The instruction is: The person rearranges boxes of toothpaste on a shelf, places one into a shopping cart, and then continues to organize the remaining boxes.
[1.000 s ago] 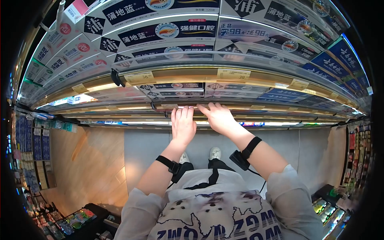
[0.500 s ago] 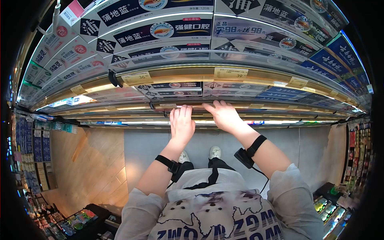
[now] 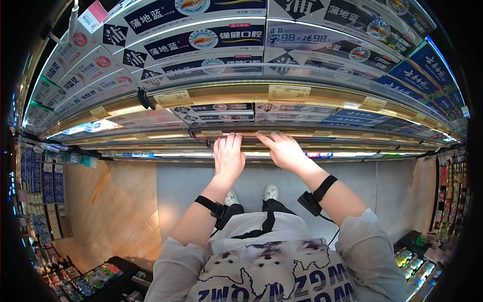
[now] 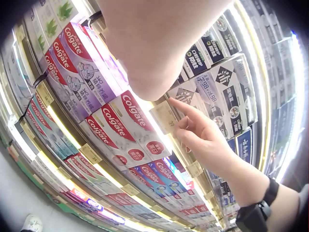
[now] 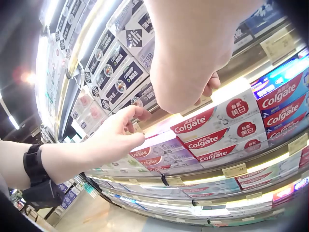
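Note:
Both hands are at the front edge of a shelf (image 3: 322, 135) below the top one in the head view. The left hand (image 3: 229, 155) has its fingertips on that edge, bent over it; in the right wrist view the left hand (image 5: 116, 135) shows nothing held. Beside it, the right hand (image 3: 287, 152) reaches its index finger to the same edge. In the left wrist view the right hand (image 4: 205, 140) points that finger next to a price tag (image 4: 164, 117), other fingers loosely bent. White-and-red Colgate toothpaste boxes (image 4: 118, 123) lie below, dark-and-white toothpaste boxes (image 4: 231, 99) behind.
Stacked toothpaste boxes (image 3: 201, 38) fill the top shelf, whose gold-coloured edge (image 3: 226, 94) carries price tags. Blue boxes (image 3: 427, 70) stand at its right end. Lower shelves hold more Colgate boxes (image 5: 205, 140). Side racks (image 3: 448, 196) flank the grey floor (image 3: 352, 186).
The right hand has slid a little to the right along the shelf edge, away from the left hand. The left hand stays at nearly the same place. The view has shifted slightly.

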`<state>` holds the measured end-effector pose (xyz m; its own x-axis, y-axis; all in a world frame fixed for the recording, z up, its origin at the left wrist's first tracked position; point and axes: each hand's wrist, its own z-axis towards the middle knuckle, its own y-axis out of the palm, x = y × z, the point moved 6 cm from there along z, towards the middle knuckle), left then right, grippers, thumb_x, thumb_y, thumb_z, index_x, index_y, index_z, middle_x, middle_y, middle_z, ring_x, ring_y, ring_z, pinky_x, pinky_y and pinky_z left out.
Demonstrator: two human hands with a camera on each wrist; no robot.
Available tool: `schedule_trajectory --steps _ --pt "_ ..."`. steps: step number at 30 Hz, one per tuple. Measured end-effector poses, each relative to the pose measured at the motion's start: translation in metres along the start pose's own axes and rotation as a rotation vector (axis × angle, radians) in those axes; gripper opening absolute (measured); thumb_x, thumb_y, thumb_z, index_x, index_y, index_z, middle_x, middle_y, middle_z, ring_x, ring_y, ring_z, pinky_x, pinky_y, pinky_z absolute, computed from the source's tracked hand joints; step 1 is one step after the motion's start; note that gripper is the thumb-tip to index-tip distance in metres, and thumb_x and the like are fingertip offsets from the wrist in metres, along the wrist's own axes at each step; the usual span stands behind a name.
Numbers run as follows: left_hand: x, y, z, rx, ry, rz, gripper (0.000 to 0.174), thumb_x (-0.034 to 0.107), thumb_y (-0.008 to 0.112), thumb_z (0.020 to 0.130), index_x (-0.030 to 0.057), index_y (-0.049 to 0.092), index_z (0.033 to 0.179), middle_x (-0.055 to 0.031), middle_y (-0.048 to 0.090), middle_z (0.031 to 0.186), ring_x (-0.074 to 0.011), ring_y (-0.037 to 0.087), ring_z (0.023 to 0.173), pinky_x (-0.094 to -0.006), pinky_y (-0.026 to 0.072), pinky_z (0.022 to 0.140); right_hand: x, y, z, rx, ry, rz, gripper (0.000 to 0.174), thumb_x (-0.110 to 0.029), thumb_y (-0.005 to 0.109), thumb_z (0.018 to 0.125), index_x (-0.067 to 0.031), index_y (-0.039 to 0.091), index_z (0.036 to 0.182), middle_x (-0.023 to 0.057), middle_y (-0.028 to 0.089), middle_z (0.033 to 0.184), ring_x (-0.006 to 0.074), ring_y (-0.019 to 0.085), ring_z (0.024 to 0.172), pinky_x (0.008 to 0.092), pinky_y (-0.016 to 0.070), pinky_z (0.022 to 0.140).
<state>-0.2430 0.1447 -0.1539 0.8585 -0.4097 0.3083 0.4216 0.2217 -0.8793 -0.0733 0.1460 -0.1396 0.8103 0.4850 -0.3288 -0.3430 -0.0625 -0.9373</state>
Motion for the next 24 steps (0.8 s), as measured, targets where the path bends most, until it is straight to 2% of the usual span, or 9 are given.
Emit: schedule_trajectory --steps 9,13,15,18,19,21,22,24 --pt "-0.001 -0.001 -0.003 -0.021 0.014 0.033 0.068 0.007 0.067 0.07 0.0073 0.052 0.136 -0.0116 0.054 0.137 -0.0307 0.053 0.112 -0.051 0.0374 0.106 0.003 0.002 -0.02 0.03 -0.005 0.035 0.058 -0.002 0.062 0.076 -0.0089 0.056 0.133 0.0137 0.063 0.102 0.0332 0.064 0.095 0.0439 0.054 0.081" --pt "-0.011 -0.011 -0.005 -0.028 0.026 0.03 0.068 0.005 0.066 0.071 0.0075 0.051 0.137 -0.0108 0.055 0.137 -0.0306 0.054 0.111 -0.0493 0.0384 0.106 0.003 0.006 -0.016 0.036 0.011 0.092 0.054 -0.002 0.061 0.078 -0.0073 0.057 0.131 0.0143 0.062 0.102 0.0339 0.064 0.095 0.0445 0.0537 0.082" --pt "-0.022 -0.015 -0.003 -0.065 0.112 -0.166 0.067 0.002 0.063 0.072 0.0072 0.05 0.138 -0.012 0.057 0.136 -0.0322 0.056 0.109 -0.0467 0.0422 0.103 -0.001 0.009 -0.012 0.044 0.012 0.111 0.052 -0.002 0.061 0.078 -0.007 0.057 0.13 0.0146 0.062 0.101 0.0342 0.064 0.095 0.0448 0.0536 0.082" --pt "-0.036 -0.033 -0.001 -0.127 0.113 -0.311 0.06 -0.002 0.059 0.074 0.0058 0.054 0.134 -0.014 0.058 0.132 -0.0346 0.057 0.107 -0.045 0.0457 0.099 -0.01 0.014 -0.002 0.031 0.013 0.132 0.051 -0.002 0.06 0.08 -0.0066 0.057 0.13 0.0155 0.062 0.103 0.0354 0.063 0.097 0.045 0.0531 0.084" --pt "-0.046 -0.036 -0.004 -0.122 0.106 -0.308 0.06 -0.002 0.059 0.074 0.0058 0.054 0.134 -0.014 0.058 0.132 -0.0346 0.057 0.107 -0.045 0.0457 0.099 -0.015 0.017 0.002 0.026 0.012 0.147 0.051 -0.002 0.059 0.08 -0.0063 0.056 0.131 0.016 0.062 0.105 0.0357 0.063 0.098 0.0452 0.0528 0.085" --pt "-0.075 -0.048 -0.013 0.039 0.05 -0.256 0.053 -0.004 0.057 0.075 0.0045 0.058 0.127 -0.015 0.059 0.129 -0.0365 0.057 0.107 -0.0458 0.0472 0.097 -0.026 0.02 0.01 0.018 0.005 0.162 0.051 -0.001 0.058 0.081 -0.0059 0.056 0.131 0.0165 0.062 0.106 0.036 0.063 0.099 0.0453 0.0525 0.087" --pt "-0.089 -0.052 -0.02 0.065 -0.02 -0.211 0.048 -0.005 0.057 0.075 0.0033 0.06 0.123 -0.0151 0.06 0.125 -0.0372 0.056 0.109 -0.0455 0.0467 0.098 -0.032 0.022 0.015 0.012 0.009 0.172 0.052 -0.001 0.058 0.081 -0.0051 0.054 0.133 0.0175 0.062 0.107 0.0365 0.062 0.1 0.0455 0.0522 0.088" --pt "-0.115 -0.055 -0.032 0.051 -0.096 -0.101 0.051 -0.001 0.061 0.075 0.0043 0.059 0.125 -0.0129 0.059 0.125 -0.0349 0.054 0.112 -0.0452 0.0456 0.1 -0.043 0.028 0.022 -0.002 0.007 0.182 0.054 -0.001 0.057 0.081 -0.0043 0.052 0.135 0.0185 0.062 0.109 0.037 0.062 0.101 0.0456 0.0518 0.089"
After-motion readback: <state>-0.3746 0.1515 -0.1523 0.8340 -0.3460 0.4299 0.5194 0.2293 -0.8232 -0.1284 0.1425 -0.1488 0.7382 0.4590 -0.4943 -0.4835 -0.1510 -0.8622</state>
